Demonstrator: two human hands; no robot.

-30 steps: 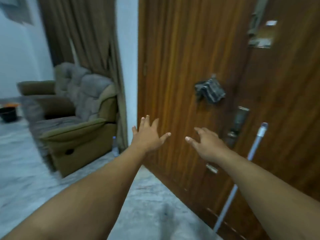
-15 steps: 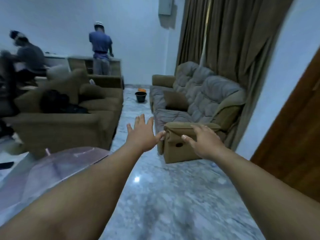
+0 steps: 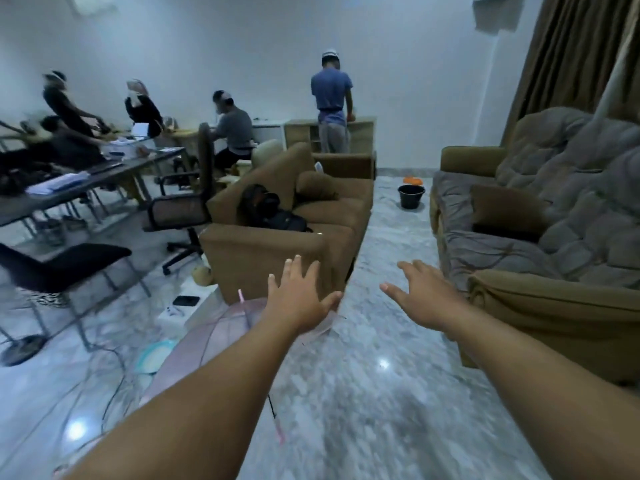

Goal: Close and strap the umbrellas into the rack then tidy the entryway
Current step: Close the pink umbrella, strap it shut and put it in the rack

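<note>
An open transparent pinkish umbrella (image 3: 207, 344) lies on the marble floor at lower left, its pink tip (image 3: 240, 295) pointing up beside the brown armchair. My left hand (image 3: 298, 299) hovers over the umbrella's far edge, fingers spread and holding nothing. My right hand (image 3: 420, 294) is stretched out to the right of it, above bare floor, also open and empty. My left forearm covers part of the canopy. No rack is in view.
A brown armchair (image 3: 277, 251) with a black bag stands just beyond my hands. A grey-brown sofa (image 3: 554, 237) lines the right side. A black bucket (image 3: 411, 196) sits on the floor farther back. Office chairs, cables, a phone and several people at desks fill the left.
The view has swung left from the wooden door to the living room. The umbrella has come fully into view under my left hand. Both hands stay open and outstretched.
</note>
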